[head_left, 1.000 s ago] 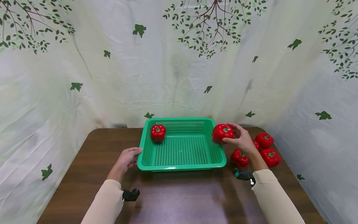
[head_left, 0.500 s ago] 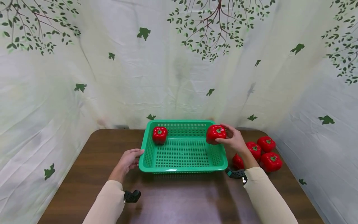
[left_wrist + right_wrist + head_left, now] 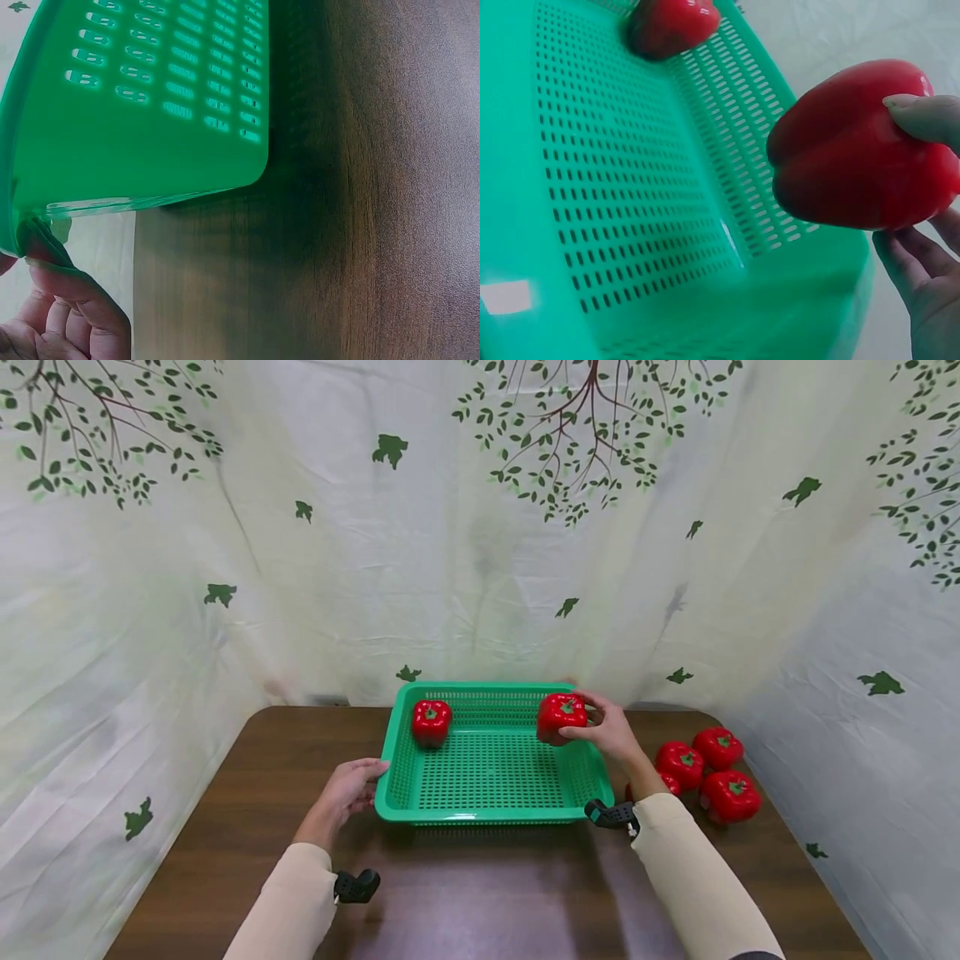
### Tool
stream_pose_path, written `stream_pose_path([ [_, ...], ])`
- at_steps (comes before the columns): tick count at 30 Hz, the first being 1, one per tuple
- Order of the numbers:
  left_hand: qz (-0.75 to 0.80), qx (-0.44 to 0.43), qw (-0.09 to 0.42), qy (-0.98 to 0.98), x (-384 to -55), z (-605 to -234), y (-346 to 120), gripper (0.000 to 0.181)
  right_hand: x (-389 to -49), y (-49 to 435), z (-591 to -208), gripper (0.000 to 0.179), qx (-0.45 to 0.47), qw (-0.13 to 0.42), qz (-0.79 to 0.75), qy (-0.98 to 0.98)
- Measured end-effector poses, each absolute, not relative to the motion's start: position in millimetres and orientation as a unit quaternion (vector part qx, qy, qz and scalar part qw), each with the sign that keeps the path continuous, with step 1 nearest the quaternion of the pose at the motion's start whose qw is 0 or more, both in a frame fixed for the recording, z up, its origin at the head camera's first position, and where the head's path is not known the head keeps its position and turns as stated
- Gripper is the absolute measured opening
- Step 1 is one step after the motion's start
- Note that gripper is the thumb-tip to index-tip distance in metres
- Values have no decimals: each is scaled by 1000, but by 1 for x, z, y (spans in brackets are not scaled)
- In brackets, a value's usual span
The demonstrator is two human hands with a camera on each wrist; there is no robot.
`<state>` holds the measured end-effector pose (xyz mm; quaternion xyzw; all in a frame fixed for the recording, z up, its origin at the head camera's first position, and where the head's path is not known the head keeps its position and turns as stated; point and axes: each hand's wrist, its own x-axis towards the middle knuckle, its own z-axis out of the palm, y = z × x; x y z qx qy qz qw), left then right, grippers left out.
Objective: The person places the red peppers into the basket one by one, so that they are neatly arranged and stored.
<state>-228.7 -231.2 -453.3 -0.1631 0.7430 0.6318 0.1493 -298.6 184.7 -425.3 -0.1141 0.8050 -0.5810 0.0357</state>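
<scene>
A green perforated plastic basket sits on the wooden table. By its left rim my left hand pinches the edge, and the left wrist view shows the fingers curled under the rim. One red bell pepper stands inside the basket, at the back left. My right hand grips a second red bell pepper between thumb and fingers, over the basket's right part. In the right wrist view this held pepper is above the basket's floor, with the thumb on one side and fingers on the other.
Several more red bell peppers lie close together at the right of the table, one partly hidden by the right forearm. A white leaf-patterned cloth hangs behind the table and along its sides.
My right hand has carried its bell pepper leftward, from the basket's right rim to over the inside. The left hand keeps its hold on the rim. The view has shifted slightly.
</scene>
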Motion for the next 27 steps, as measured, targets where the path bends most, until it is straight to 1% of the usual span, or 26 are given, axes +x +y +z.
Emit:
stream_pose_path([
  [8, 632, -158, 148, 744, -230, -454, -232, 48, -307, 169, -427, 70, -96, 38, -588, 802],
  [13, 633, -159, 149, 743, -230, -455, -233, 48, -312, 158, -426, 68, -92, 50, -604, 790],
  [20, 642, -152, 152, 736, -231, -458, -232, 50, -316, 144, -429, 66, -108, 50, -615, 780],
  [27, 641, -152, 154, 737, -231, -460, -232, 47, -320, 132, -434, 66, -109, 51, -608, 785],
])
